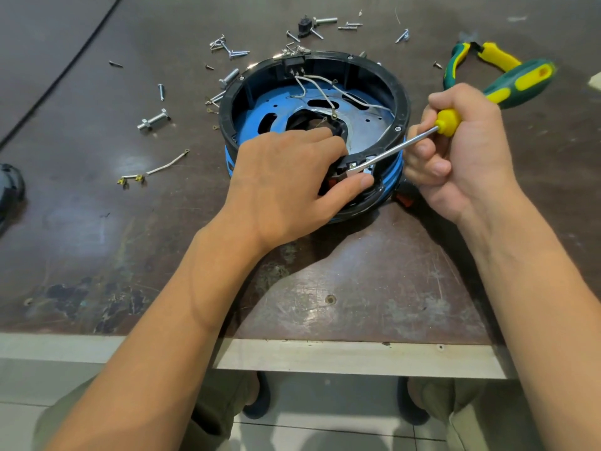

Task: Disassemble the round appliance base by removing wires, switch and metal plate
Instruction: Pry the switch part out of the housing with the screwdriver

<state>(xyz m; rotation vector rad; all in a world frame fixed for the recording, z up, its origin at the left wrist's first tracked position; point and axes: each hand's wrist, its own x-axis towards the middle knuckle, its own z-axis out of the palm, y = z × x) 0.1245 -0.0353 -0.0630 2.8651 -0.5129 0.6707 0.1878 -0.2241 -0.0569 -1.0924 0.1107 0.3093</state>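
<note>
The left hand grips the near rim of the base, frame centre, while the right hand clasps a screwdriver slanting down-left, its tip at that rim just beside the left hand.

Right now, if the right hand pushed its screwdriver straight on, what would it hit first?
Probably the black part on the base's near rim, where the screwdriver tip rests; just behind is the left hand's thumb. Depth is unclear.

The left hand covers part of the base — a dark object is cropped at left.
</note>
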